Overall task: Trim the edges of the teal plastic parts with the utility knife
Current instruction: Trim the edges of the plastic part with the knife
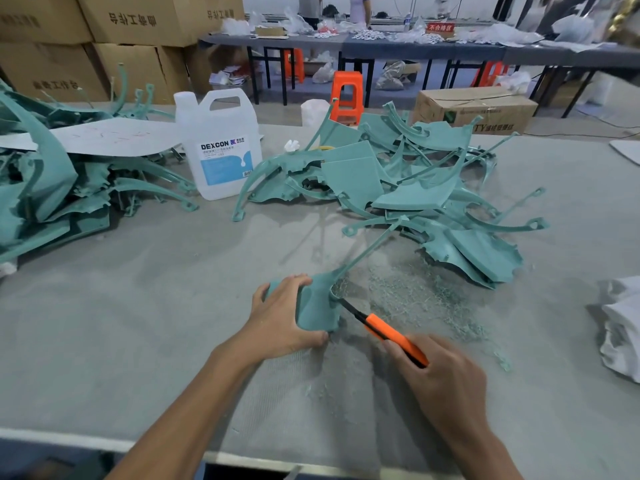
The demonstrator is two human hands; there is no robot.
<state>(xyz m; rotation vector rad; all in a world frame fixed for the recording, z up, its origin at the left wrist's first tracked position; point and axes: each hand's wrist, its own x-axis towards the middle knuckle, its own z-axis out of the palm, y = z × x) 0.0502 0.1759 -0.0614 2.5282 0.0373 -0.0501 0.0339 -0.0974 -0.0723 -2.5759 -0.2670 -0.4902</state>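
Observation:
My left hand [280, 317] grips a teal plastic part [317, 308] near the middle of the grey table, fingers over its top and thumb under its lower edge. A thin teal arm of that part reaches up and right. My right hand [440, 372] holds an orange and black utility knife [388, 332]. Its tip meets the part's right edge. Fine teal shavings [415, 299] lie just right of the part.
One pile of teal parts [398, 181] lies behind the hands and another [52, 178] at the far left. A white DEXCON jug [221, 143] stands between them. White cloth [620, 327] sits at the right edge. Cardboard boxes, orange stools and other tables stand beyond.

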